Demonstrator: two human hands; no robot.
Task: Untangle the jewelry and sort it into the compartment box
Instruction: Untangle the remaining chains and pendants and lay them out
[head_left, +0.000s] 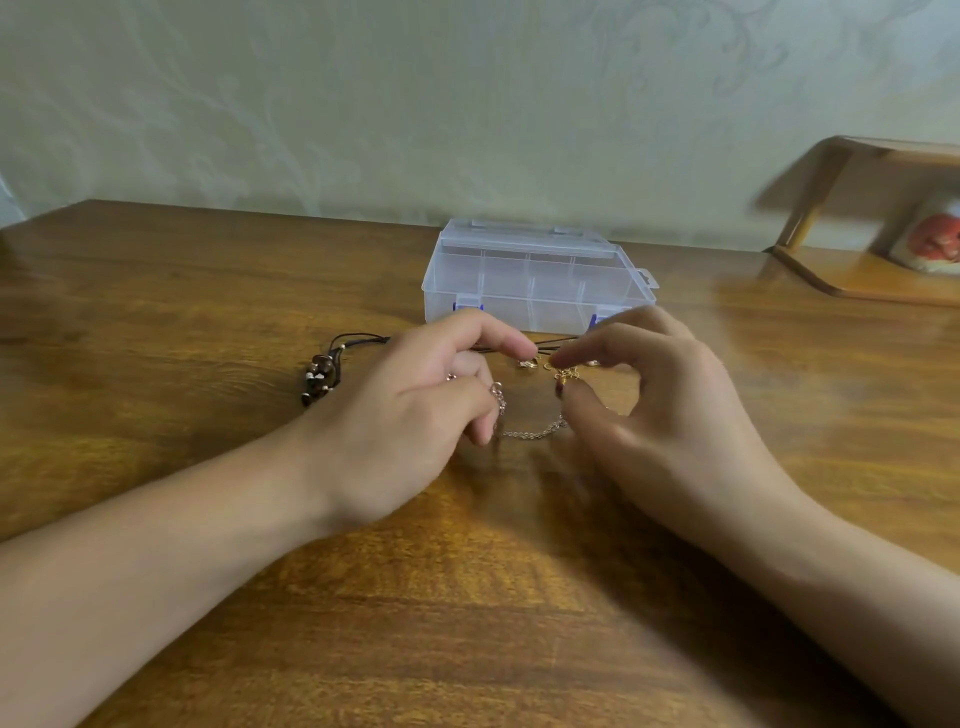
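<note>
So the big wooden table holds everything. At the back, in the middle, sits the clear compartment box. Its lid looks closed, tho I can't be sure. It's past both hands, straight ahead of them.

Next come the hands. The left hand has curled fingers and pinches one end of a thin silver chain. The right hand also curls, and its thumb and finger pinch the other end, by some small gold bits.

The chain hangs in a low curve btwn the two hands. Its long way runs left to right, w/ the left end pointing up into the left fingers. Both hands are about the same way from it, one at each end.

A dark cord necklace lies behind the hands. Its beads sit off to the left, and the cord runs right, toward the gold bits. I think the cord and gold bits are tangled there, near the right hand, so that hand prob does the picking.
</note>
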